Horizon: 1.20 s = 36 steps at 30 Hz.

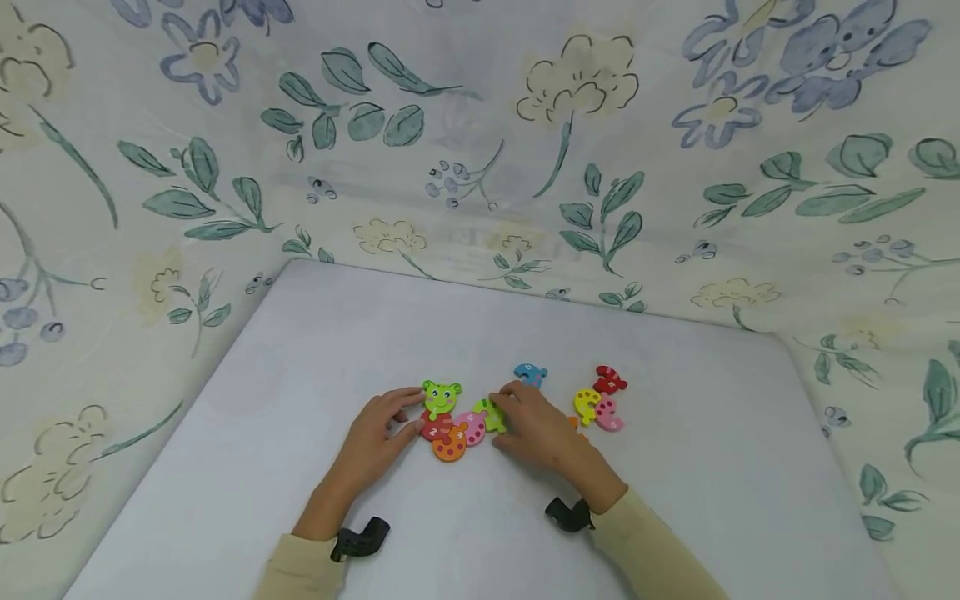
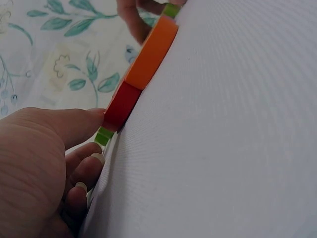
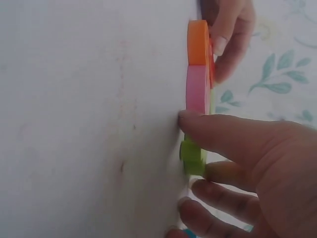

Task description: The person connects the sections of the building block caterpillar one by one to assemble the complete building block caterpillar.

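A row of flat caterpillar puzzle pieces lies on the white table. It runs from a green head (image 1: pixel 440 397) through a red piece (image 1: pixel 435 426) and an orange piece (image 1: pixel 449 445) to a pink piece (image 1: pixel 472 427). At the row's right end, my right hand (image 1: pixel 542 427) pinches a green piece (image 3: pixel 193 157) between thumb and forefinger, close beside the pink one. From the left, my left hand (image 1: pixel 378 433) touches the row, its thumb (image 2: pixel 81 124) against the red piece's edge and its forefinger by the head. Both wrists wear a black mount.
Behind the right hand lies a blue piece (image 1: pixel 530 373). Farther right, a red piece (image 1: pixel 610 380), a yellow piece (image 1: pixel 586 405) and a pink piece (image 1: pixel 608 414) lie close together. An orange piece (image 1: pixel 573 422) is mostly hidden by the right hand. Floral cloth (image 1: pixel 465 167) rises behind the table.
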### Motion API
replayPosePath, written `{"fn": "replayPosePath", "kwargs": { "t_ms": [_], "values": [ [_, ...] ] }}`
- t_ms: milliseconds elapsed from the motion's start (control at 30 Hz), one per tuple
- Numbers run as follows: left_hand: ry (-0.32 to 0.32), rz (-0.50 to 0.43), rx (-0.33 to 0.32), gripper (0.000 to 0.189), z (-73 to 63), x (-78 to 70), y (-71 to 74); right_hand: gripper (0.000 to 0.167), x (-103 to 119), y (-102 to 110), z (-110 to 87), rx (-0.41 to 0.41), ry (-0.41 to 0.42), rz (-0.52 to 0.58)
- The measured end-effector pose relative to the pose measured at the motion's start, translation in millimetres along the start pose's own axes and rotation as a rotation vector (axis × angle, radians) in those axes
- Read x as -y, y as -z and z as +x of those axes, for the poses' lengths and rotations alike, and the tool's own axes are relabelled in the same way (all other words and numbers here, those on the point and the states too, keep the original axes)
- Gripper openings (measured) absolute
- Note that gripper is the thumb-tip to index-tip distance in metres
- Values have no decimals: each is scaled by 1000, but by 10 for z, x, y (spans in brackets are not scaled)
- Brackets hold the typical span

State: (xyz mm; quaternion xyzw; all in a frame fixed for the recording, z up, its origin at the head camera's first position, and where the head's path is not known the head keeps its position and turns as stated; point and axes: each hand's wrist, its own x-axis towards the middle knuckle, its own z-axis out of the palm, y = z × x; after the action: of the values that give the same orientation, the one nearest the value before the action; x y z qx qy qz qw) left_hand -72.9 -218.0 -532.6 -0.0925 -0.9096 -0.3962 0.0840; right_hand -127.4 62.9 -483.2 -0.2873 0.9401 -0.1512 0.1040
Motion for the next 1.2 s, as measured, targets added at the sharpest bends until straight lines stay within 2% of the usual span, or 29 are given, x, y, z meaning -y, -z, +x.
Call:
{"fn": "replayPosePath", "kwargs": {
  "t_ms": [167, 333, 433, 567, 667, 800, 1000, 1200],
  "values": [
    [19, 9, 9, 46, 6, -19, -1, 65, -92, 98, -192, 11, -11, 38],
    [45, 8, 26, 46, 6, -19, -1, 59, -274, 228, -440, -57, -63, 149],
    [49, 7, 29, 46, -1, -8, -1, 59, -372, 282, -571, -96, -107, 121],
    [49, 6, 33, 47, 0, -1, 2, 61, -447, 283, -693, -87, -174, 36],
    [49, 0, 35, 46, 9, 0, -3, 59, -492, 242, -739, -78, -200, 5],
    [44, -5, 31, 46, 7, 1, -6, 56, -535, 179, -761, -94, -213, 29],
    [39, -10, 25, 46, -6, 0, -13, 55, -524, 131, -775, -81, -262, 90],
    [46, -5, 30, 46, 4, 7, -4, 52, -449, 127, -775, -77, -295, 199]
  ]
}}
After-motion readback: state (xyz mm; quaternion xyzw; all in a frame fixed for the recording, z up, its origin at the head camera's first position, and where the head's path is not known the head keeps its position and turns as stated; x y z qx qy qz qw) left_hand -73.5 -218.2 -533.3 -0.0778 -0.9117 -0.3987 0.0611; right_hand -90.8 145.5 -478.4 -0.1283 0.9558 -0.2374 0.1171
